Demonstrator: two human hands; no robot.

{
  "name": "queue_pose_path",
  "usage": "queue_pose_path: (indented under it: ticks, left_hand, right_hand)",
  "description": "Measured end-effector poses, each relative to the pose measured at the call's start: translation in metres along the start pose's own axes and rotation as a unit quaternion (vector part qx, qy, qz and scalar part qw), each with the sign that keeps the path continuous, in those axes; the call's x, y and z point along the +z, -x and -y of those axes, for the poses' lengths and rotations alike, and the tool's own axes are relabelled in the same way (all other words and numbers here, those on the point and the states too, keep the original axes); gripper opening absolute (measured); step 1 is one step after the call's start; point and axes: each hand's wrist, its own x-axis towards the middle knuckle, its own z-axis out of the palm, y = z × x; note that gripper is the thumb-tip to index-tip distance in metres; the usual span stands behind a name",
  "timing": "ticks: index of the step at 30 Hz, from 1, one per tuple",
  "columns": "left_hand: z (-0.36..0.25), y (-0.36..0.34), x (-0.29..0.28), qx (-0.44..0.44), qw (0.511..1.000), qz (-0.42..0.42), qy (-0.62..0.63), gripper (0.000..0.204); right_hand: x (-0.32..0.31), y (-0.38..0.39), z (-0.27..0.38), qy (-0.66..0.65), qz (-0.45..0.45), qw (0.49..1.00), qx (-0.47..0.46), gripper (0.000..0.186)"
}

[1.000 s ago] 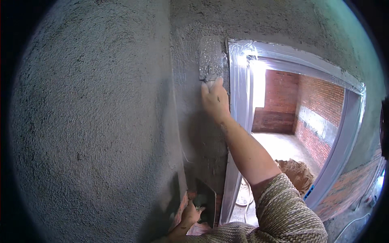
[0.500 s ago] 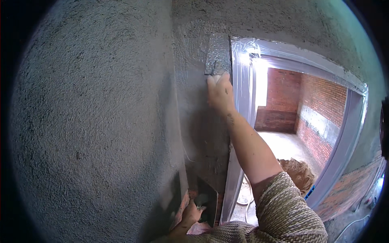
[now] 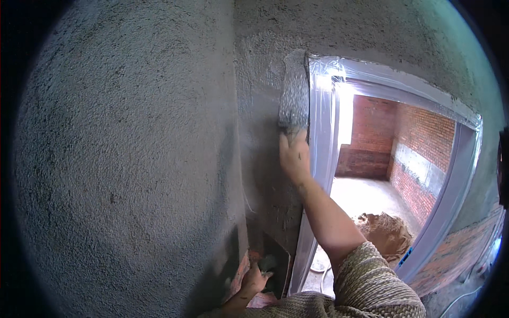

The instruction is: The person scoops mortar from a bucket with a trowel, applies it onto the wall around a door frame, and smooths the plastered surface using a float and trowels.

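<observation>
My right hand (image 3: 293,155) grips a steel trowel (image 3: 294,90), its blade upright against the wet grey plaster (image 3: 257,106) beside the door frame's left edge. Low in the corner, my left hand (image 3: 254,278) is closed on a dark flat plaster board (image 3: 277,257) with some grey-green stuff on it. A door frame (image 3: 322,122) wrapped in clear plastic film stands just right of the trowel.
A rough plastered wall (image 3: 122,159) fills the left, meeting the doorway wall in a corner. Through the opening are brick walls (image 3: 366,135), a floor and a heap of sand (image 3: 387,233). A pale hose or cable (image 3: 458,299) lies on the floor at lower right.
My right hand and trowel have moved down and slightly right along the edge of the door frame, leaving wet plaster visible above. My left hand and the board are almost where they were.
</observation>
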Motion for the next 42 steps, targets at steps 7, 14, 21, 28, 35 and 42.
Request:
queue_pose_path:
  ticks: [7,14,21,28,35,42]
  left_hand:
    - [0.001,-0.002,0.001,-0.036,0.997,0.042,-0.046,0.059]
    - [0.007,-0.001,0.003,-0.022,0.999,0.025,-0.028,0.057]
    - [0.017,-0.007,0.011,0.047,0.999,-0.016,0.02,0.06]
    - [0.007,-0.005,0.004,-0.085,0.995,0.033,-0.034,0.057]
    - [0.021,-0.009,0.011,-0.004,1.0,-0.002,-0.003,0.054]
    - [0.024,-0.01,0.013,-0.03,0.999,0.004,-0.042,0.053]
  right_hand:
    - [-0.008,0.056,-0.01,0.023,0.023,0.999,0.015,0.028]
    - [-0.026,-0.014,0.011,0.105,0.085,0.99,-0.031,0.035]
    - [-0.126,-0.131,0.051,0.377,0.024,0.898,-0.228,0.027]
    - [-0.117,-0.158,0.079,0.545,0.16,0.791,-0.228,0.018]
    - [-0.088,-0.143,0.058,0.585,0.191,0.738,-0.276,0.023]
    - [-0.082,-0.159,0.074,0.559,0.159,0.769,-0.265,0.021]
